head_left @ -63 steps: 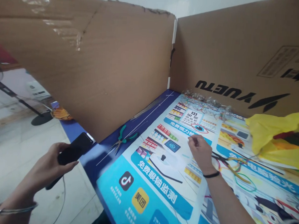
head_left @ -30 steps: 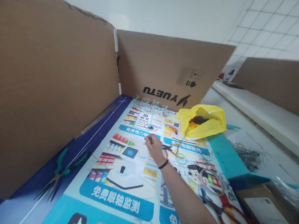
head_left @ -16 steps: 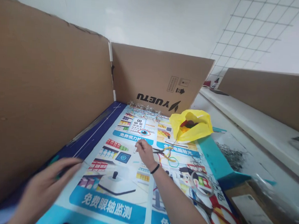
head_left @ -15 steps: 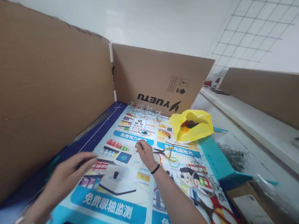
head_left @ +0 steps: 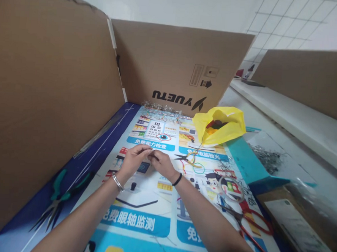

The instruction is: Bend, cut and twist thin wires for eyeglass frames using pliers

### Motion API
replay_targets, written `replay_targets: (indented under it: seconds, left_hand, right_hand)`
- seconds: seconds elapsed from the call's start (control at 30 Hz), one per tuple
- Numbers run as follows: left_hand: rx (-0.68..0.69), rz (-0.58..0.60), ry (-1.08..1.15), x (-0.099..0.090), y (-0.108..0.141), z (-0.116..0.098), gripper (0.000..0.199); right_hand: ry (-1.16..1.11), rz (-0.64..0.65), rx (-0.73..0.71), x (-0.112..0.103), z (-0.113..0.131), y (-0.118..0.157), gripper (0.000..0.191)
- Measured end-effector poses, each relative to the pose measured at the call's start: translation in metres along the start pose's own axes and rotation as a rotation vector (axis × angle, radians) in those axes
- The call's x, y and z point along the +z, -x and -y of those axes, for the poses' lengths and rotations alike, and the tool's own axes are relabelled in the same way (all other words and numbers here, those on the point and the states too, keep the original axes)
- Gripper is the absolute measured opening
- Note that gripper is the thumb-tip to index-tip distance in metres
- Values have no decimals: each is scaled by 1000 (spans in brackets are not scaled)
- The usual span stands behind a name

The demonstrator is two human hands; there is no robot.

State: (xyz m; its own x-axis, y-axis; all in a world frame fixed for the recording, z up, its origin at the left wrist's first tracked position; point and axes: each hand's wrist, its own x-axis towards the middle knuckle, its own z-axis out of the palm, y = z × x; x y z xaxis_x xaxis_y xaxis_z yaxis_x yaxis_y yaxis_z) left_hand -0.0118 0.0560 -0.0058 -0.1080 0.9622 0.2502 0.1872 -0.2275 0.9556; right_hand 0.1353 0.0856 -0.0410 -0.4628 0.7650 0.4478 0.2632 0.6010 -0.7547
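Observation:
My left hand [head_left: 134, 160] and my right hand [head_left: 162, 163] meet fingertip to fingertip above the printed mat [head_left: 141, 192]. Both are closed in a pinch. Whatever lies between the fingers is too small or too hidden to make out. Just right of my right hand rest small yellow-handled pliers [head_left: 189, 157], their jaws pointing left. A green thread loop [head_left: 199, 167] and a bit of red thread lie beside them. Left of my left forearm, green-handled pliers [head_left: 59, 199] lie spread on the dark blue edge.
A yellow bag [head_left: 228, 124] with dark and orange contents sits at the back right. Red-handled scissors [head_left: 242, 218] and a clear tape roll [head_left: 231, 189] lie at right. Wire scraps [head_left: 163, 109] line the back cardboard wall [head_left: 172, 58]. A teal box flap [head_left: 248, 165] and brown package [head_left: 296, 225] stand right.
My left hand has moved right and forward to join my right hand, its fingers closing. My right hand has stayed near its spot. The view has tilted down, bringing the green-handled pliers into sight.

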Motion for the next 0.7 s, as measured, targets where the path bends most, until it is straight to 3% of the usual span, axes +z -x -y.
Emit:
replay_targets:
  seconds: [0.4,0.7]
  left_hand:
    - [57,-197,-24,-11,2,1,17]
    - [-27,-249,64,-9,4,3,20]
  right_hand:
    - [314,195,-7,2,4,0,15]
    - [435,236,-37,6,8,3,8]
